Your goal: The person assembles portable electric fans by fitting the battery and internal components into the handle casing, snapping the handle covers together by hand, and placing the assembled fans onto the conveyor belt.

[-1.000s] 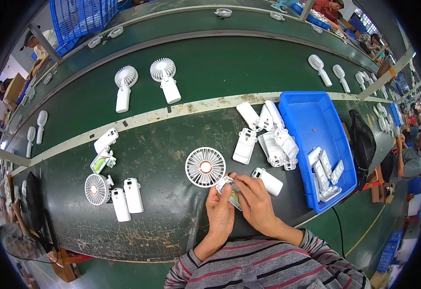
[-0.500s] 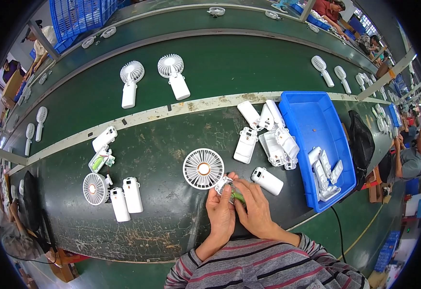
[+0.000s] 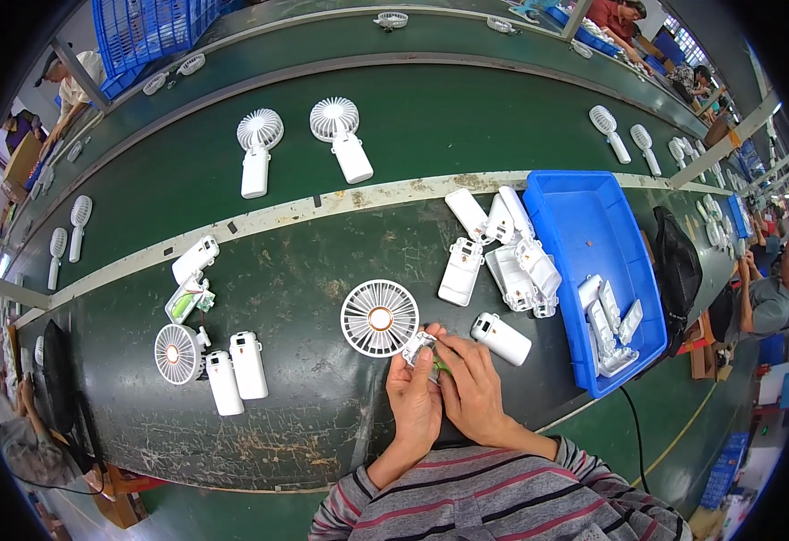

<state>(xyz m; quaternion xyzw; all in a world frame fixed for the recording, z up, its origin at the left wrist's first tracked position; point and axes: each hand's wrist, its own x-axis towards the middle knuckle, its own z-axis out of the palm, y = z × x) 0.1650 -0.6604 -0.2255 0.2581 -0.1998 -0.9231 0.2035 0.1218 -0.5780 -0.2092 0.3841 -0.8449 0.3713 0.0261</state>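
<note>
Close in front of me, my left hand (image 3: 414, 401) grips the opened white handle of a handheld fan, thumb on top. My right hand (image 3: 474, 386) closes round the same handle from the other side, its fingertips pressed into it. A bit of green, like a battery, shows between the hands; the rest of the inside is hidden. The white round fan head (image 3: 380, 318) lies face up on the bench just beyond the fingers, at the handle's end. To the right of my right hand rests a white handle shell (image 3: 501, 339).
A blue tray (image 3: 558, 279) at right holds several white shells, with a pile of shells (image 3: 519, 270) beside it. At left lie another open fan (image 3: 179, 353) and two shells (image 3: 248, 365). Assembled fans (image 3: 352, 158) ride the green belt (image 3: 448, 117) beyond the pale rail. Other people work farther off.
The assembled fans on the near belt have moved to the right, while fan heads on the far belt moved left. My hands stay on the handle; my right fingers shifted slightly, covering more green.
</note>
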